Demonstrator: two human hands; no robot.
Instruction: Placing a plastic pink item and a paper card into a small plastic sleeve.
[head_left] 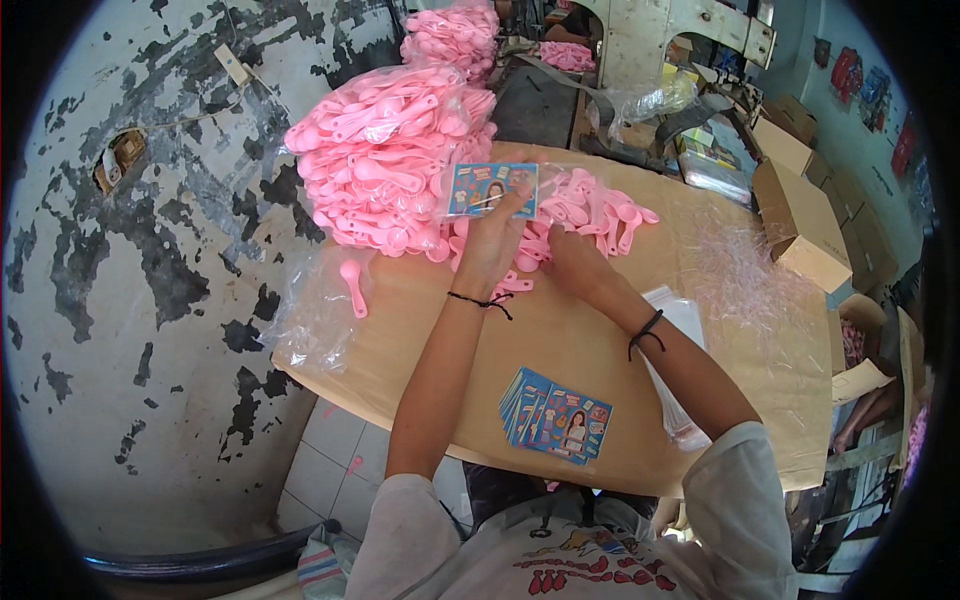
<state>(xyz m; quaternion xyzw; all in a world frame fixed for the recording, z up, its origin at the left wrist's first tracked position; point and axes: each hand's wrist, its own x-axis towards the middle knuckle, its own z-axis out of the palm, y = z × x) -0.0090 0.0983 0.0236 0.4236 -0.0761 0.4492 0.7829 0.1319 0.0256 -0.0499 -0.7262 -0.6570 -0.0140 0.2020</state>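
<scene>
My left hand is closed on a clear plastic bag with a blue printed card inside, raised over the pink spoons. Beside it, my right hand reaches into the loose pink plastic spoons, its fingers curled; what they hold, if anything, is hidden. A great clear sack of the same spoons stands to the left of my hands. Nearer me lies a fanned stack of blue printed cards. A pile of flat clear bags lies partly under my right forearm.
One pink spoon rests by a crumpled plastic sheet on the paper-covered table. Plastic strips and an open cardboard box are at the right. Behind stands a machine; a peeling wall bounds the left.
</scene>
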